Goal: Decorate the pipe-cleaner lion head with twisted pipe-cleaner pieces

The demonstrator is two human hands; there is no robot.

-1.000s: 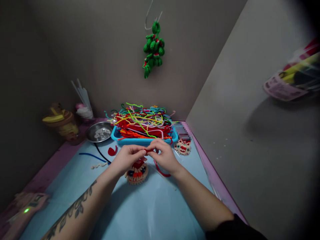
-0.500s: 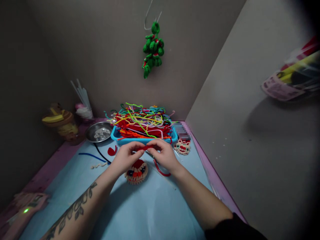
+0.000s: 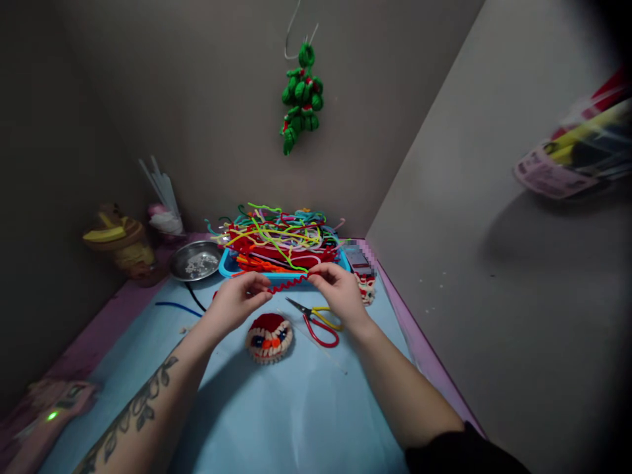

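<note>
A red, zigzag-crimped pipe cleaner (image 3: 289,284) stretches between my two hands above the table. My left hand (image 3: 236,301) pinches its left end, and my right hand (image 3: 340,289) has the right end between thumb and fingers. Below them on the blue mat lies a round owl-like face (image 3: 269,339) of red, cream and orange pipe cleaner with dark eyes. Scissors (image 3: 320,322) with one red and one yellow handle lie partly open to its right, under my right hand. A second cream and red piece (image 3: 366,288) is mostly hidden behind that hand.
Behind my hands stands a blue tray (image 3: 224,263) heaped with colourful pipe cleaners. A metal bowl (image 3: 184,263) of small pale bits is to its left. A phone (image 3: 359,258) lies right. Near left is a pink device (image 3: 59,411); a green ornament (image 3: 303,95) hangs above.
My hands have moved apart, and the red pipe cleaner now shows as a wavy length between them. The scissors and the owl-like face are more exposed.
</note>
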